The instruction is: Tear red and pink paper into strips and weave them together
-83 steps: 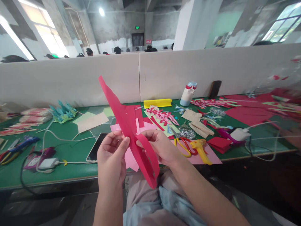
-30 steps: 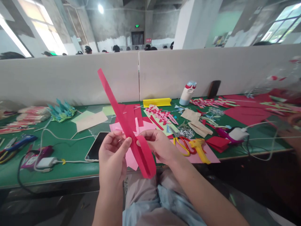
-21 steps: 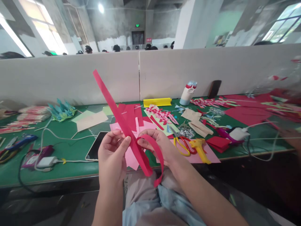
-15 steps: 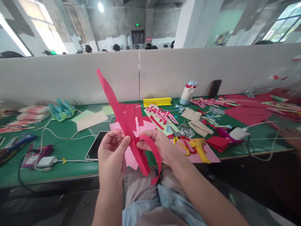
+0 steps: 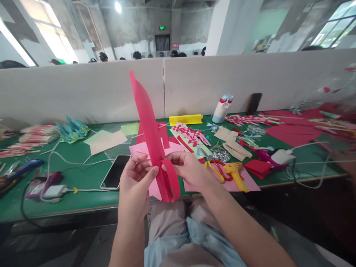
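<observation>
Between my hands stands a long red paper strip (image 5: 147, 128), folded lengthwise, its pointed top reaching up over the white partition. My left hand (image 5: 137, 178) pinches its left edge between thumb and fingers. A narrower red paper strip (image 5: 173, 178) curves down in a loop at the right of the folded one. My right hand (image 5: 186, 168) pinches this narrow strip where it meets the folded paper. Behind them, pink paper sheets (image 5: 154, 191) and red paper lie on the green table. A smartphone (image 5: 115, 172) rests just left of my left hand.
Scissors (image 5: 221, 172) and a yellow glue gun (image 5: 236, 176) lie to the right on pink paper. A white bottle (image 5: 222, 109) stands at the back near a yellow folded piece (image 5: 185, 119). White cables (image 5: 86, 190) cross the left side. A partition (image 5: 111, 89) closes off the table's back.
The folded strip has turned more upright, its top swinging right. The narrow strip's loop has drawn in closer to it, its lower end now against the folded paper's bottom.
</observation>
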